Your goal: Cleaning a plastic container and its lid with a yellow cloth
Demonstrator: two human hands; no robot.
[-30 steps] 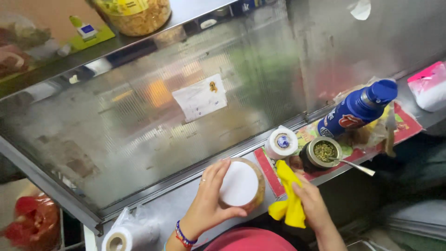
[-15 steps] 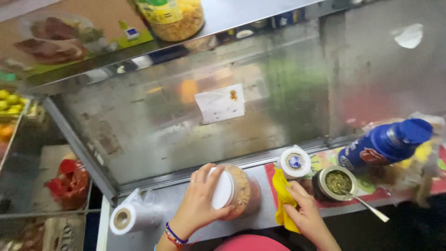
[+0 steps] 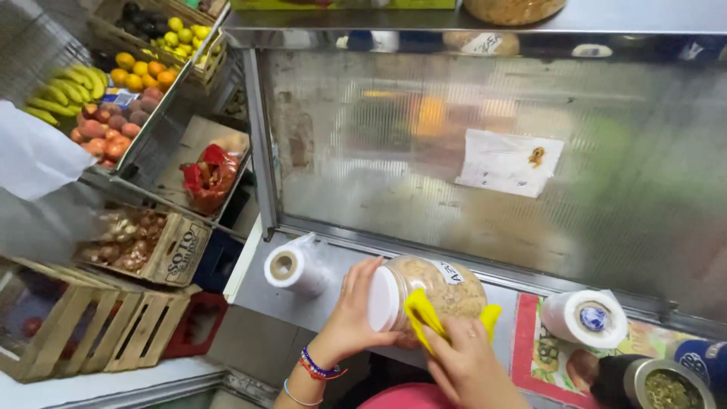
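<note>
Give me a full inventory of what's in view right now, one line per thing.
jar: one, clear with white lid, tipped on its side on the counter, held
cloth: one, yellow, pressed against the jar
bag rolls: two, white, either side of the jar
metal cup: one, green contents, lower right
paper note: one, white, on the glass
fruit crates: several, yellow, orange, red fruit, upper left
wooden crates: several, lower left
left hand: on the jar's lid end
right hand: holding the cloth
</note>
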